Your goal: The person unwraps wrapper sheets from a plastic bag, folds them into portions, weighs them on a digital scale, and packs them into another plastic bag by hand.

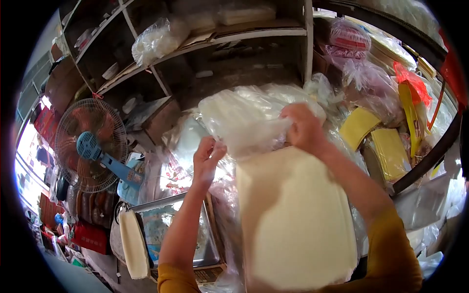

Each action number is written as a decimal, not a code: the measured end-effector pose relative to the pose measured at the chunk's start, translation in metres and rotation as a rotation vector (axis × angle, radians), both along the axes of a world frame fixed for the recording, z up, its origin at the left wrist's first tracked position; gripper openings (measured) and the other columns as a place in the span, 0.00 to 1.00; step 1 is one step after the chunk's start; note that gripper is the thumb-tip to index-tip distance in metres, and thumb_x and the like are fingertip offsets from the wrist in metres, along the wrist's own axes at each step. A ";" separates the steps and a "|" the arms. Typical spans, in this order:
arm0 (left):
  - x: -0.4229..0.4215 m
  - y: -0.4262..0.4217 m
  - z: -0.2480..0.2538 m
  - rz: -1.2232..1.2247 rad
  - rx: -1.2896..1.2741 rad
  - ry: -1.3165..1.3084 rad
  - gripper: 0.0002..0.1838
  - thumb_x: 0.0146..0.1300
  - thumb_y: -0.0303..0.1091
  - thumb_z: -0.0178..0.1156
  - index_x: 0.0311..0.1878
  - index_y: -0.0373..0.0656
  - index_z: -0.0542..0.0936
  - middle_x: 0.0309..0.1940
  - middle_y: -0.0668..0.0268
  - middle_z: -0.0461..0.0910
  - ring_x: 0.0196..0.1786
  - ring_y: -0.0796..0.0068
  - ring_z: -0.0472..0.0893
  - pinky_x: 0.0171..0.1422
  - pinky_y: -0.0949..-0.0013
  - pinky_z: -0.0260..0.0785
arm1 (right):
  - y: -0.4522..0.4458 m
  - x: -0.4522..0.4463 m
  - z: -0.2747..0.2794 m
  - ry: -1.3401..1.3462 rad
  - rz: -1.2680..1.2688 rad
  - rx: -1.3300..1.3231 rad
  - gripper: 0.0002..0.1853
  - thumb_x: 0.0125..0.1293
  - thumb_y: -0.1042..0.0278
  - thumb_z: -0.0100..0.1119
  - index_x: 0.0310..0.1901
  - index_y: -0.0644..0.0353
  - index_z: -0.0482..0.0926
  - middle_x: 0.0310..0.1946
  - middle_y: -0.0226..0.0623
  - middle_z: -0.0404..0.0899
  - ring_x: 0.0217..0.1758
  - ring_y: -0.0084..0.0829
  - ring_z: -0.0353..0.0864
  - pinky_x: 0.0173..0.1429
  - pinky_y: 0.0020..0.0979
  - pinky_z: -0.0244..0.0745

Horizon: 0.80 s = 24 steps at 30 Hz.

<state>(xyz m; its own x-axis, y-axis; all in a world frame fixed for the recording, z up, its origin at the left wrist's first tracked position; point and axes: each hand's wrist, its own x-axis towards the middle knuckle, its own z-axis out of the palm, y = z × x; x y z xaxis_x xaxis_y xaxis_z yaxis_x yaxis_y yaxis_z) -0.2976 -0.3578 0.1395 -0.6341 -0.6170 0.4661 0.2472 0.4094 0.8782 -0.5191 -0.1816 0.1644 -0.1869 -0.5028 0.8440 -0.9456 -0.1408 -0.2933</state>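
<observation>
Both of a person's bare hands held up a clear, crinkled plastic sheet, slightly blurred, above the far end of a broad cream rectangular stack. The right hand point(307, 131) had its grip pinched on the right end of the clear, crinkled plastic sheet point(256, 137); the left hand point(207, 157) pinched its left edge between thumb and bent fingers. The cream rectangular stack point(300, 222) lay just below. Left of it sat a silver metal tray point(213, 246), with a blue-centred round wire fan point(88, 145) farther left. Folded yellow packs point(391, 154) lay to the right.
</observation>
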 end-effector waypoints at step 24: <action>0.077 0.065 0.021 0.258 -0.393 -0.028 0.11 0.48 0.17 0.58 0.36 0.39 0.76 0.29 0.63 0.73 0.33 0.71 0.75 0.40 0.71 0.67 | -0.075 0.018 -0.047 0.231 -0.230 0.471 0.07 0.52 0.72 0.54 0.34 0.61 0.76 0.32 0.44 0.78 0.43 0.45 0.76 0.48 0.42 0.71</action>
<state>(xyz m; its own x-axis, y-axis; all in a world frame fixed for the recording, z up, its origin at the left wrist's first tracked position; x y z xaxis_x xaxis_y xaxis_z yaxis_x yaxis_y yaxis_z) -0.2205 -0.2926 0.1610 -0.4988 -0.5361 0.6810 0.0723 0.7573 0.6491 -0.5008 -0.2561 0.1174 -0.1733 -0.8029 0.5704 -0.9834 0.1724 -0.0561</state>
